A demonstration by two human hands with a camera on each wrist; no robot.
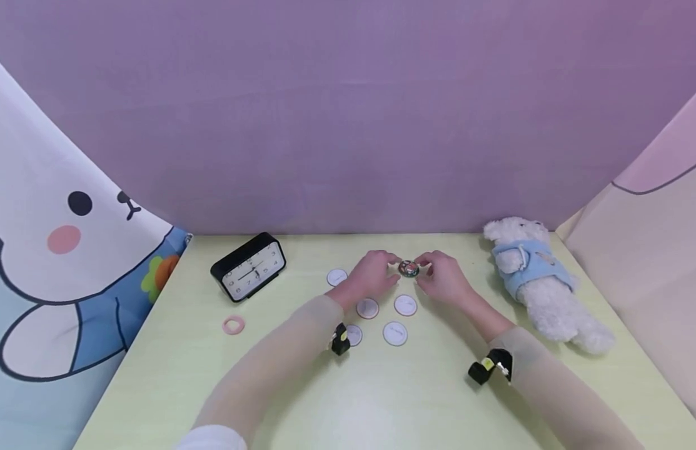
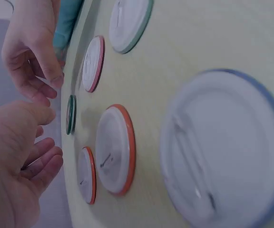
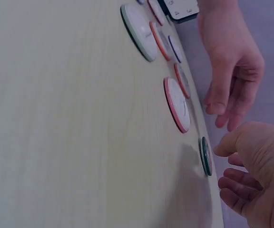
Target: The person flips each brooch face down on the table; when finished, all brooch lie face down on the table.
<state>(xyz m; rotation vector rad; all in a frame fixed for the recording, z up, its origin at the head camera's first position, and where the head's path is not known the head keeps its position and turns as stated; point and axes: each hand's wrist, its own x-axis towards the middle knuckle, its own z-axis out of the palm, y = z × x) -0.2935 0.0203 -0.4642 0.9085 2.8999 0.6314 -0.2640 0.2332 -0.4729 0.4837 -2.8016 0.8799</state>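
A round pin badge (image 1: 408, 269) with a green rim lies picture side up on the table, between both hands. My left hand (image 1: 374, 275) is at its left edge, with thumb and fingers loosely bent and nothing held between them. From the other side my right hand (image 1: 444, 278) reaches to the badge's right edge, its fingers also loosely bent around nothing. Nearer to me lie several white-backed badges, pin side up, among them a green-rimmed badge (image 2: 130, 23), a pink-rimmed badge (image 3: 177, 105) and a blue-rimmed badge (image 2: 227, 147).
A black clock (image 1: 252, 269) stands at the back left of the pale table (image 1: 348, 400), with a pink ring (image 1: 233, 325) in front of it. On the right lies a white plush toy (image 1: 541, 281) in a blue top. A purple cloth (image 1: 348, 125) hangs behind the table.
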